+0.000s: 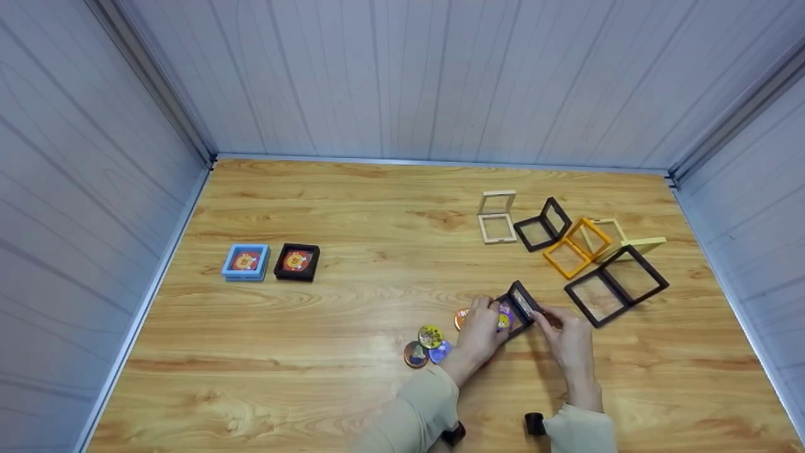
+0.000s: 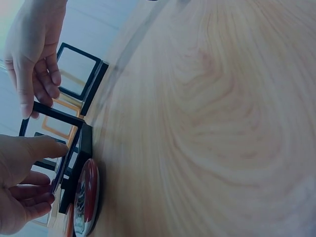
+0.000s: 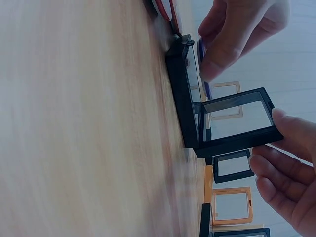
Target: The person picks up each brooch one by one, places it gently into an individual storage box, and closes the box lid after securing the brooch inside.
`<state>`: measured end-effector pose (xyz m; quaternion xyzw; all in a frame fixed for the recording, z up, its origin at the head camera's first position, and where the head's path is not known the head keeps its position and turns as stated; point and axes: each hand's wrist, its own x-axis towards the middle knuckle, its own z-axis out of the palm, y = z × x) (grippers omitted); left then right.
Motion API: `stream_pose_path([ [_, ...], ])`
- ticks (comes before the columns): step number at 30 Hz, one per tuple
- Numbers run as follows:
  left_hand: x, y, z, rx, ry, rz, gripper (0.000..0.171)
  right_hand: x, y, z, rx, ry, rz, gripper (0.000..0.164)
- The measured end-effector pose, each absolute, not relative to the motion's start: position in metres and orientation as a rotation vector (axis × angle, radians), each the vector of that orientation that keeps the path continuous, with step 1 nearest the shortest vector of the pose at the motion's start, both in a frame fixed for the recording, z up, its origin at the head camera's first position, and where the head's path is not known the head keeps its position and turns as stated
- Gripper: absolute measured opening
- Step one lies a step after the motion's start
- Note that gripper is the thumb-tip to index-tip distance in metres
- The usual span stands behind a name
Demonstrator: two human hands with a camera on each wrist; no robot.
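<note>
A small black display frame (image 3: 180,98) stands hinged apart on the table, its lid (image 3: 232,144) tilted up. My right hand (image 1: 569,340) pinches the lid's outer edge between thumb and fingers. Over the lower half, my left hand (image 1: 481,333) pinches a round purple badge (image 1: 505,316) with a yellow figure on it. In the right wrist view the badge shows edge-on, just above the clear film; whether it touches the film I cannot tell. Left of the frame an orange-red badge (image 1: 461,319) lies partly behind the left hand.
Yellow (image 1: 431,336), brown (image 1: 416,355) and purple badges (image 1: 439,352) lie by my left wrist. Several opened frames, among them cream (image 1: 497,227), orange (image 1: 566,258) and large black (image 1: 616,286), stand at the right. Blue (image 1: 246,262) and black closed frames (image 1: 297,262) sit far left.
</note>
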<state>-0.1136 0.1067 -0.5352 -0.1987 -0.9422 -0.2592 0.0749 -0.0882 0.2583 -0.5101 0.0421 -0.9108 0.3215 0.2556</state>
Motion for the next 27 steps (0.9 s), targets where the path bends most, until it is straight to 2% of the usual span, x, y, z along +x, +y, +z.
stream_pose_path([
  [27,-0.1201,0.1126,-0.5386,-0.681,-2.837,-0.560,0.045,-0.0882,0.2587,-0.5094,0.103,-2.489,0.901,0.015],
])
